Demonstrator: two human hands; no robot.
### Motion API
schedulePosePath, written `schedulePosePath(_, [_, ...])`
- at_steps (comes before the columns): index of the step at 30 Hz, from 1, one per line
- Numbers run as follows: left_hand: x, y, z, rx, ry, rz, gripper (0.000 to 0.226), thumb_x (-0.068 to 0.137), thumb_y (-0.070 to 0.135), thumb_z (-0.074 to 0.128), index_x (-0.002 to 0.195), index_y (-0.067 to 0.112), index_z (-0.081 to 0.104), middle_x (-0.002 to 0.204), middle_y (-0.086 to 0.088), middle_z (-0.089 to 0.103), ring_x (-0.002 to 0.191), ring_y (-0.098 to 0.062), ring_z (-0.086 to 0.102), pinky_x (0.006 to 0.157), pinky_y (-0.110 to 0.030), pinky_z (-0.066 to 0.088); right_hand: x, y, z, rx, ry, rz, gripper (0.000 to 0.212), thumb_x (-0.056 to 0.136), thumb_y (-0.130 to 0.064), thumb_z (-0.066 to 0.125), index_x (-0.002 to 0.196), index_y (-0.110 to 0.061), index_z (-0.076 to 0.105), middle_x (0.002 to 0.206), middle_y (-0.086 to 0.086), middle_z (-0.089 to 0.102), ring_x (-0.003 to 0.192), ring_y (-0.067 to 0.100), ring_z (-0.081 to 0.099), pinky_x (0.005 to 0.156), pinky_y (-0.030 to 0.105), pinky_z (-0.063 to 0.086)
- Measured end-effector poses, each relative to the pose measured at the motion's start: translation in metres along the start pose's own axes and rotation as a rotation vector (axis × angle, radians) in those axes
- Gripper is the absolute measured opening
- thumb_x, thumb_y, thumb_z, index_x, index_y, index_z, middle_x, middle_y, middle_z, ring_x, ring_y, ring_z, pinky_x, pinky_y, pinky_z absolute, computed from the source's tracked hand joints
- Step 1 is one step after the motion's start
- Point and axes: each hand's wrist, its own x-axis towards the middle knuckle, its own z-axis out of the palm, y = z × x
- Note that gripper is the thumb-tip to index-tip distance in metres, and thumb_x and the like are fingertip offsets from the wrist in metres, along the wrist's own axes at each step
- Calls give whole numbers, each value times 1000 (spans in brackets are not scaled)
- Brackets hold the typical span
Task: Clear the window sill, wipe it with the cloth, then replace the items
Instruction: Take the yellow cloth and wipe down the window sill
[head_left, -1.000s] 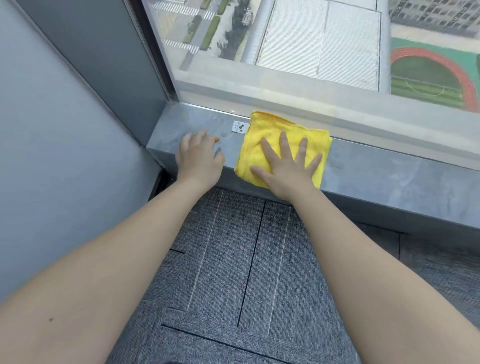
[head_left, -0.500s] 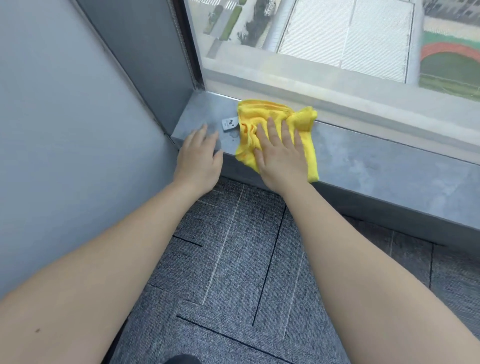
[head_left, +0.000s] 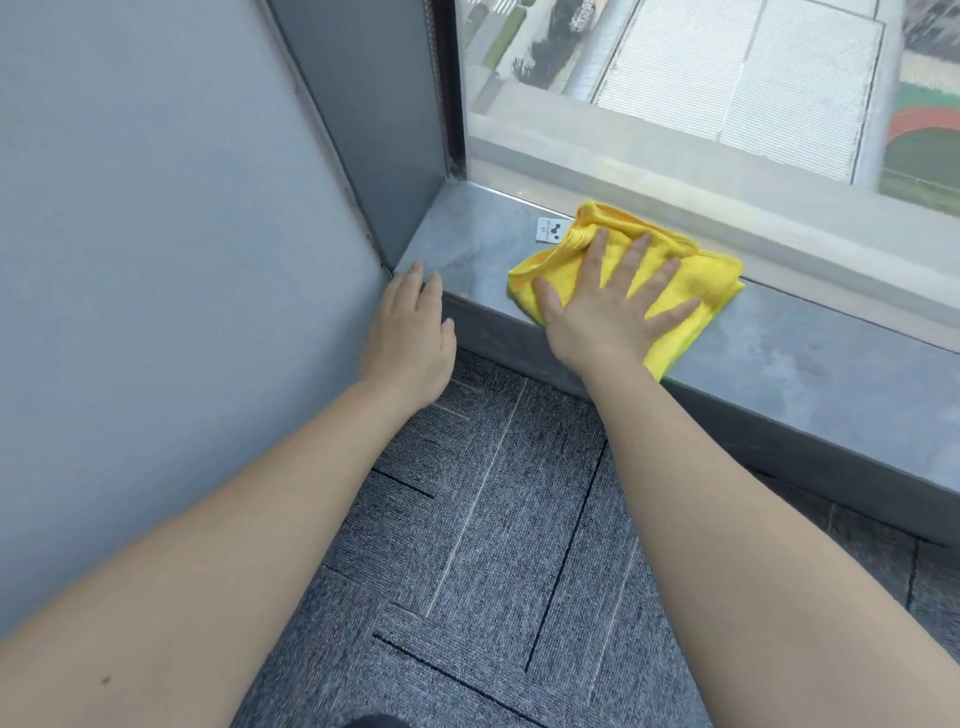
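A yellow cloth (head_left: 701, 283), crumpled at its left end, lies on the grey stone window sill (head_left: 810, 358) near the sill's left end. My right hand (head_left: 608, 301) presses flat on the cloth with the fingers spread. My left hand (head_left: 410, 332) rests at the sill's front left corner, fingers together and flat, holding nothing. A small white sticker (head_left: 549, 230) with dark marks sits on the sill just left of the cloth, by the glass.
A grey wall (head_left: 156, 260) and a dark window frame (head_left: 395, 130) close off the sill's left end. The window pane (head_left: 727, 78) runs along the back of the sill. Grey carpet tiles (head_left: 493, 545) cover the floor below.
My right hand has spread its fingers and the cloth has slid rightward along the sill, away from the sticker. My left hand has slipped back to the sill's front corner.
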Motion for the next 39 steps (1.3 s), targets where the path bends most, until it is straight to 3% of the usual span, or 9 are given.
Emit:
schedulePosePath(7, [3,-10,-4,3,-20,53,51,92,6,33,142,6,22,156,-15,13,145,-26,7,118,-32,6,11,-40,5,61,45,54,78,90,-59,25,149,-15,-3,157,19,-14,143,41,-15,111,62,-9])
schedulePosePath(14, [3,-11,-14,-28,-77,52,52,93,8,33,142,1,17,156,-15,12,145,-23,9,117,-28,6,3,-33,8,-115,23,-492,56,98,-38,23,149,-27,4,160,-1,-7,148,23,-9,118,43,-6])
schedulePosePath(17, [1,-10,-14,-20,-76,30,52,93,10,33,142,1,16,156,-16,11,145,-25,9,118,-29,6,-5,-15,3,-152,-18,-608,55,98,-37,26,149,-29,6,160,-5,-4,148,20,-8,119,39,-7])
schedulePosePath(22, [-1,-6,-13,98,-72,33,52,93,14,34,142,4,20,156,-13,16,139,-30,22,116,-37,17,-11,-3,2,-149,-47,-392,61,96,-49,19,149,-29,-4,159,-5,-13,147,23,-16,116,50,-9])
schedulePosePath(28, [-2,-10,-18,81,-55,-12,51,92,12,34,141,6,22,156,-11,17,132,-35,32,112,-41,24,6,-43,5,-83,-40,-221,66,94,-53,18,149,-25,-6,159,3,-17,145,32,-19,112,59,-11])
schedulePosePath(33, [0,-16,-17,-11,-19,-1,53,88,4,33,140,3,24,155,-12,20,137,-30,27,115,-36,20,17,-70,8,-116,-18,-287,63,96,-49,16,149,-24,-6,159,4,-14,146,31,-15,114,56,-10])
schedulePosePath(39, [-7,-17,-17,-179,62,47,56,86,-4,33,140,-1,21,153,-17,21,142,-27,20,116,-26,9,26,-83,9,-173,14,-503,57,98,-44,19,149,-25,6,161,-1,-6,148,25,-9,116,51,-6])
